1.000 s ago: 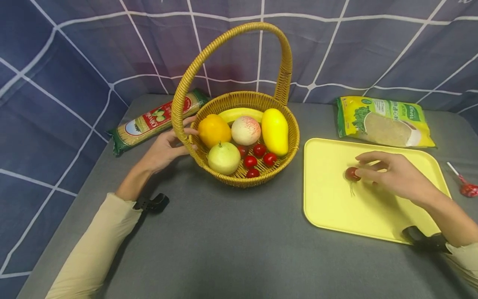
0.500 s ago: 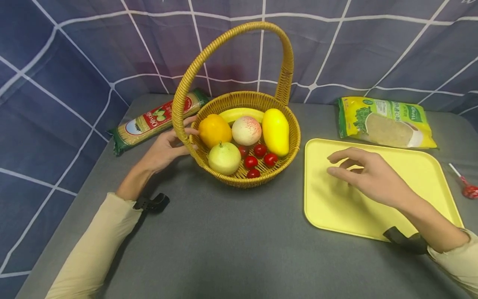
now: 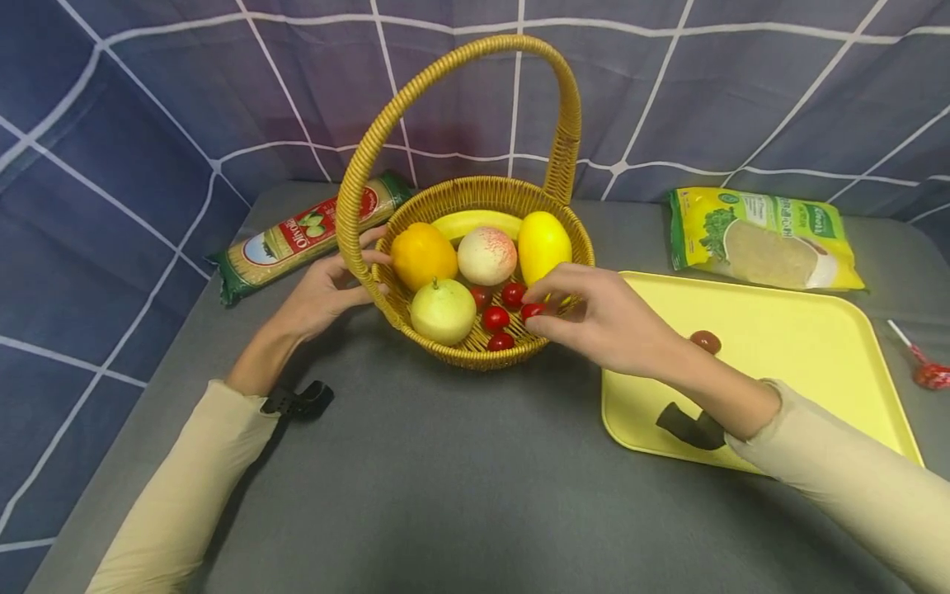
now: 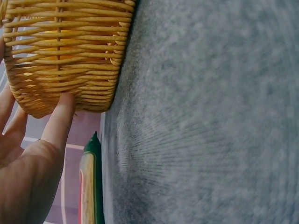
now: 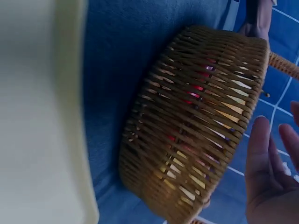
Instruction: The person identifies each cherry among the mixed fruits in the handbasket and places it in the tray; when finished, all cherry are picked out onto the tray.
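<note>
A wicker basket [image 3: 460, 357] with a tall handle holds an orange [image 3: 425, 254], a green pear [image 3: 443, 312], a peach [image 3: 486, 256], a banana [image 3: 475, 221], a mango [image 3: 544, 241] and several red cherries [image 3: 496, 318]. At its left side, my left hand [image 3: 322, 289] grips the rim by the handle's base, the thumb [image 4: 60, 119] against the outer weave in the left wrist view. My right hand [image 3: 604, 318] reaches over the right rim, fingertips right at one cherry [image 3: 531, 312]. In the right wrist view its fingers stand apart. Another cherry [image 3: 706, 340], brownish-red, lies on the yellow tray [image 3: 809, 371], partly behind my right wrist.
A spaghetti pack [image 3: 297, 239] lies behind my left hand. At the back right is a yellow-green bag [image 3: 772, 239] of grain. A red lollipop [image 3: 931, 376] sits right of the tray. A gridded blue cloth [image 3: 653, 91] hangs behind the grey table [image 3: 445, 478].
My right hand let go of the cherry on the tray and moved left to the basket, fingertips at another cherry. My left hand has stayed at the basket.
</note>
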A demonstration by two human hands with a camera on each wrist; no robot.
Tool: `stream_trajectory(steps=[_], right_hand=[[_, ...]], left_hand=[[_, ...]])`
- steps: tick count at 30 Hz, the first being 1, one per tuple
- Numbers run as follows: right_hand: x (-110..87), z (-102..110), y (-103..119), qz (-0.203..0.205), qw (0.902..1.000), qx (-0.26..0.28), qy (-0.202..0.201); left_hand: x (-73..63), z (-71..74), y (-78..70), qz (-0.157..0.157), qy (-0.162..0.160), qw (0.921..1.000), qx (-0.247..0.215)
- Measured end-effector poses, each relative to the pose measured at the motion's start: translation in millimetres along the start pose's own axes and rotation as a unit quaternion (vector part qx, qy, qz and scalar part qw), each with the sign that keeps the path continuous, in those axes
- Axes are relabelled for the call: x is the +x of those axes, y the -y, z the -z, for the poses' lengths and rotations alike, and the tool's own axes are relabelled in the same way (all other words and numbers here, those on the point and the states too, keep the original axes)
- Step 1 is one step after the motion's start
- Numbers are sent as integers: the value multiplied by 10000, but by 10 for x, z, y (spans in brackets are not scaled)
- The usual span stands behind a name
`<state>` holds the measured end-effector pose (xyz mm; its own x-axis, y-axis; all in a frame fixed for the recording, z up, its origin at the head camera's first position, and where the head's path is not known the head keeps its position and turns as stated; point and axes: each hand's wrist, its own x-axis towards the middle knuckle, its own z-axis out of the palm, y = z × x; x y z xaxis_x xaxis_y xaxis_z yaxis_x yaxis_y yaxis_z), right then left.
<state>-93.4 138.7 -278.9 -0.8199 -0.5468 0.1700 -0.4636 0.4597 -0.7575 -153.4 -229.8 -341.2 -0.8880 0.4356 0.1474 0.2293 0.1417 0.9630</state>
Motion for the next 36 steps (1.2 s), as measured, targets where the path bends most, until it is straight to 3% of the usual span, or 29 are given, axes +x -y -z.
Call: stream_trajectory(steps=[5, 9, 19, 30, 36], right_hand=[[317, -132, -30, 144, 9978, 201, 607], [511, -232, -65, -28, 9918, 350, 1228], [656, -289, -135, -12, 9736, 209, 2272], [668, -283, -149, -150, 9651, -14, 2613], [656, -285, -126, -449, 9610, -36, 2728]], left_hand=[[-6, 10, 10, 8, -2, 10000, -8], [-19, 14, 17, 42, -8, 10000, -37], [-32, 9, 21, -47, -19, 9999, -105], [-18, -5, 18, -66, 22, 9999, -109], [-14, -6, 19, -94, 32, 9999, -114]])
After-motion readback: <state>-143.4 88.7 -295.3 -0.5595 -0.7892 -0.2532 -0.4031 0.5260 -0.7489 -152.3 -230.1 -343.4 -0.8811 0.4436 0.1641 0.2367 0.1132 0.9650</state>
